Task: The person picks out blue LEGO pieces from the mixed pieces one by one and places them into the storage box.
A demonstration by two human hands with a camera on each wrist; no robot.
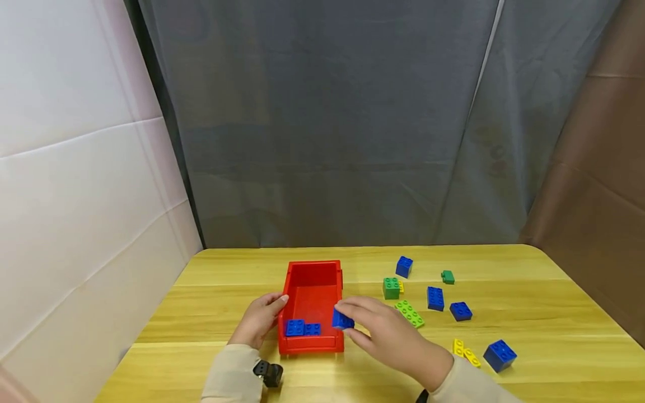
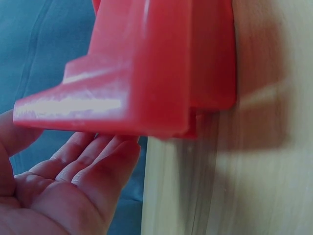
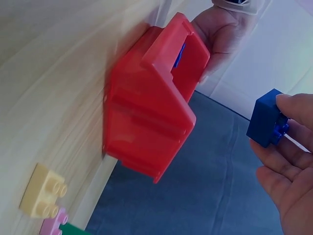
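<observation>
A red plastic bin [image 1: 314,302] stands on the wooden table, tilted nowhere that I can see. Inside its near end lie two blue toy bricks, a larger one [image 1: 294,328] and a smaller one [image 1: 312,329]. My left hand [image 1: 261,319] grips the bin's left rim, thumb over the edge and fingers against the outer wall. Between thumb and fingertips, my right hand [image 1: 385,336] pinches a blue toy brick [image 3: 265,117] at the bin's right rim. In the right wrist view this brick is held up in the air, apart from the bin, its studs toward the palm.
Right of the bin lie more toy bricks: a green one [image 1: 391,288], a lime one [image 1: 410,313], a small dark green one [image 1: 447,277], yellow ones [image 1: 458,347] and several blue ones [image 1: 435,298]. A blue brick [image 1: 500,355] sits near the right forearm. A grey curtain [image 1: 327,140] hangs behind the table.
</observation>
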